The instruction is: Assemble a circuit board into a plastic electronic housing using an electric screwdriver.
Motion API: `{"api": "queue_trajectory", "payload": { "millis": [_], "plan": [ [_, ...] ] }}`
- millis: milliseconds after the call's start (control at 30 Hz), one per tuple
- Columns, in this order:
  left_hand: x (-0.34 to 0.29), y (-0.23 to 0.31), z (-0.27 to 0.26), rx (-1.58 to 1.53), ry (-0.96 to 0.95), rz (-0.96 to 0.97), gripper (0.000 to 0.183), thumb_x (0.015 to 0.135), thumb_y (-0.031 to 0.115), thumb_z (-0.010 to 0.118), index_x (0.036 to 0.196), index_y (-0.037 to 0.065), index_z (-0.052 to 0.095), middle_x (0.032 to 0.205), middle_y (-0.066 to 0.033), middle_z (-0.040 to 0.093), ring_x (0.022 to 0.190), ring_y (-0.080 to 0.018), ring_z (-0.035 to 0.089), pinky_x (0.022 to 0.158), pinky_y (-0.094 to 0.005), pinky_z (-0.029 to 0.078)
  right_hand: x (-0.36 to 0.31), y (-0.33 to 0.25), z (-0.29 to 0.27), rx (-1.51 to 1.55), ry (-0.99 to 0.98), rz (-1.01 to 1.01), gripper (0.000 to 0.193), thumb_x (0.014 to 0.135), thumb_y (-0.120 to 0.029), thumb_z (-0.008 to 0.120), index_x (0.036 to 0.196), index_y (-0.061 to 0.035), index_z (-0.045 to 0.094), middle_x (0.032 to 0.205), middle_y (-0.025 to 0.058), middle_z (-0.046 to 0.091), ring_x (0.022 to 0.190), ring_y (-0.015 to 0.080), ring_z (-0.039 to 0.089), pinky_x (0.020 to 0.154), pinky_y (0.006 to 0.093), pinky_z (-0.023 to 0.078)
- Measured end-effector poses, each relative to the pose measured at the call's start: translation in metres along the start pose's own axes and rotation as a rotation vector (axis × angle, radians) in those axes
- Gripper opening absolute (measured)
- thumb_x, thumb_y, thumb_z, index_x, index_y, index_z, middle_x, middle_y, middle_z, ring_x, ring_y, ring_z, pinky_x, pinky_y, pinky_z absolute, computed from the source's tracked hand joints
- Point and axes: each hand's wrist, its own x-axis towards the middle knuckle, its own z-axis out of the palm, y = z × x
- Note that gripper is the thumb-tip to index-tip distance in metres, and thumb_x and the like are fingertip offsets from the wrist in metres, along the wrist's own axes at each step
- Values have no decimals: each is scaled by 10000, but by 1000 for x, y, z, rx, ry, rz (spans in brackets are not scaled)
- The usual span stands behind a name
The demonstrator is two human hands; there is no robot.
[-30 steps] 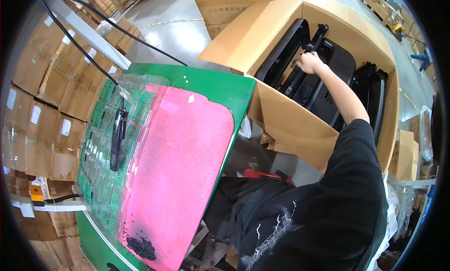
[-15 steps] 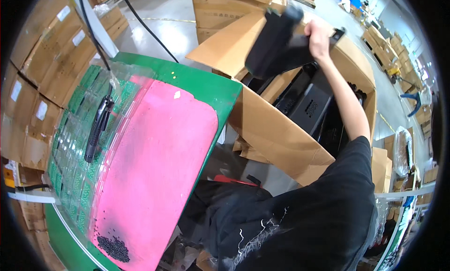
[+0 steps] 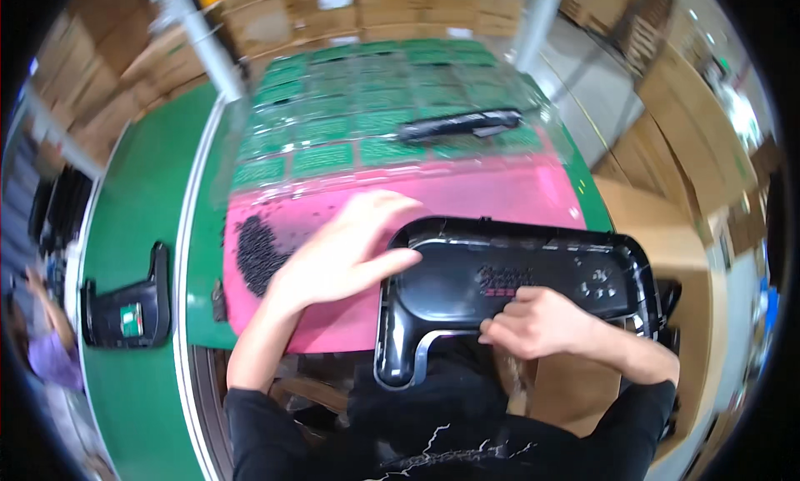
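Note:
A black plastic housing [image 3: 450, 273], shallow like a tray with one leg-shaped end, is tilted over the front right of the pink mat [image 3: 350, 335]. My right hand [image 3: 533, 323] is closed on its near edge. At the housing's left end my left hand [image 3: 354, 252] is open, fingers stretched out and thumb pointing at the rim; whether it touches cannot be told. Beside my left hand lies a heap of small black screws [image 3: 257, 252]. Behind the mat, green circuit boards [image 3: 321, 159] sit in clear plastic trays. A black electric screwdriver [image 3: 458, 125] is above them.
Left of the bench runs a green conveyor [image 3: 137, 198] with another black housing [image 3: 150, 319] holding a small green board. A co-worker [image 3: 54, 348] is at the far left. An open carton [image 3: 708, 306] stands at my right. Stacked cardboard boxes [image 3: 400, 10] line the back.
My view has turned from the carton to the bench. My right hand has brought the black housing from above the carton to the mat. My left hand has come into view.

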Motion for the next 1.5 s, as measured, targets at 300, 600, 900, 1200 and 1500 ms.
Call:
{"api": "queue_trajectory", "payload": {
  "millis": [300,600,900,1200,1500],
  "plan": [
    [-10,-42,35,231,40,-151,196,794,144,649,950,24,657,915,-134,657,966,-320,642,822,-456,508,152,98,7,62,253,-76,142,795,-155,697,748,-112,570,607,44,534,529,248,571,499,382,453],
    [-2,-52,35,181,314,-137,213,627,108,644,826,30,636,865,-100,642,913,-311,615,771,-459,481,154,391,78,-298,-108,916,665,823,-201,643,1422,-80,379,1385,232,520,1254,419,529,1038,510,455],
    [-6,-52,42,177,270,-144,210,660,122,650,832,3,644,862,-127,652,924,-329,638,798,-456,510,156,496,134,-189,-139,708,850,732,-85,674,1509,-130,333,1490,204,444,1365,403,429,1103,468,411],
    [-4,-46,33,145,117,-140,173,707,99,634,856,14,612,886,-89,602,912,-270,604,768,-396,507,177,491,130,-134,-324,860,901,744,-63,644,1547,-193,257,1499,169,432,1386,400,390,1106,585,357],
    [-7,-41,30,197,40,-115,186,762,133,648,902,18,605,931,-80,585,934,-253,596,770,-377,504,183,495,137,-117,-294,852,918,742,-71,655,1555,-204,251,1526,144,403,1413,380,349,1116,598,329]
  ]
}}
